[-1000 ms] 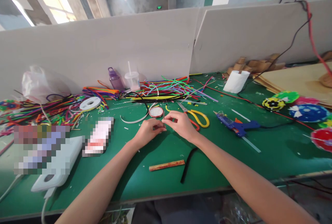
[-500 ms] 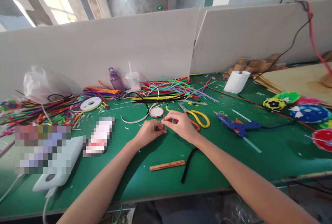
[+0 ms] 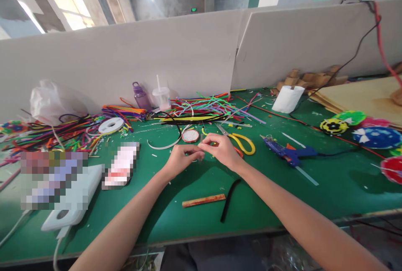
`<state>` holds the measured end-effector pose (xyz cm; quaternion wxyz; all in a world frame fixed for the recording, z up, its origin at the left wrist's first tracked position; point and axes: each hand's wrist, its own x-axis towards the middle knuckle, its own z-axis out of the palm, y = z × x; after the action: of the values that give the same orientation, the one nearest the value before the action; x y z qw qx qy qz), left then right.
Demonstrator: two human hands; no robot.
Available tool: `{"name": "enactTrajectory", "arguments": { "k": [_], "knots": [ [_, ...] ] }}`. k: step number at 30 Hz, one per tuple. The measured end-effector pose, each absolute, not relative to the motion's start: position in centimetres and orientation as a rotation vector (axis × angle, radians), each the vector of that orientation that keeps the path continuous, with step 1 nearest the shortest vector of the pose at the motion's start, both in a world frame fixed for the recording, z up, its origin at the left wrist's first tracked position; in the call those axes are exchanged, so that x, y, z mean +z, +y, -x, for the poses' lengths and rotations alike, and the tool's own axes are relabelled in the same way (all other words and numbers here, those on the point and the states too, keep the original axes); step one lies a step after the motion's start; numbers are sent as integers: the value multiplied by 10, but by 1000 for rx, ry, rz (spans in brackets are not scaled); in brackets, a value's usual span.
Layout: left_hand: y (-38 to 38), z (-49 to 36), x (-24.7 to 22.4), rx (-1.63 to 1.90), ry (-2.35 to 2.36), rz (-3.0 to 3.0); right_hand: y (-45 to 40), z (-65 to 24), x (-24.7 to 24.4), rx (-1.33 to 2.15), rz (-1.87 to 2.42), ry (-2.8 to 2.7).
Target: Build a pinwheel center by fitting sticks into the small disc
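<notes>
My left hand and my right hand meet fingertip to fingertip above the green table. Both are closed in a pinch around something small and thin that I cannot make out. Just beyond them lies a small round white piece with a red rim. Scissors with yellow handles rest behind my right hand, which partly covers them. Closer to me, between my forearms, are a reddish-brown wooden stick and a bent black strip.
A blue glue gun lies on the right, near colourful fuzzy pieces. Pipe cleaners pile up at the back by a purple bottle and a lidded cup. A white power bank and a phone sit left.
My fingertips have shifted slightly to the right and my left thumb and finger sit a little differently. The view has moved slightly; the things on the table lie as before.
</notes>
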<state>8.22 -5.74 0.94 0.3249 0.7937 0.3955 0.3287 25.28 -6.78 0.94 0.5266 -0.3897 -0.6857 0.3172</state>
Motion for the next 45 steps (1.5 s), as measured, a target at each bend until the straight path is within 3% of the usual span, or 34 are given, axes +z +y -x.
{"name": "enactTrajectory", "arguments": {
  "k": [9, 24, 45],
  "knots": [
    [-60, -87, 5, 752, 911, -1823, -63, -255, 8, 1034, 941, -1388],
    [-62, -90, 8, 931, 954, -1768, -64, -253, 8, 1048, 932, -1391],
    [-64, -90, 10, 918, 955, -1782, -65, -254, 9, 994, 945, -1520]
  ]
}}
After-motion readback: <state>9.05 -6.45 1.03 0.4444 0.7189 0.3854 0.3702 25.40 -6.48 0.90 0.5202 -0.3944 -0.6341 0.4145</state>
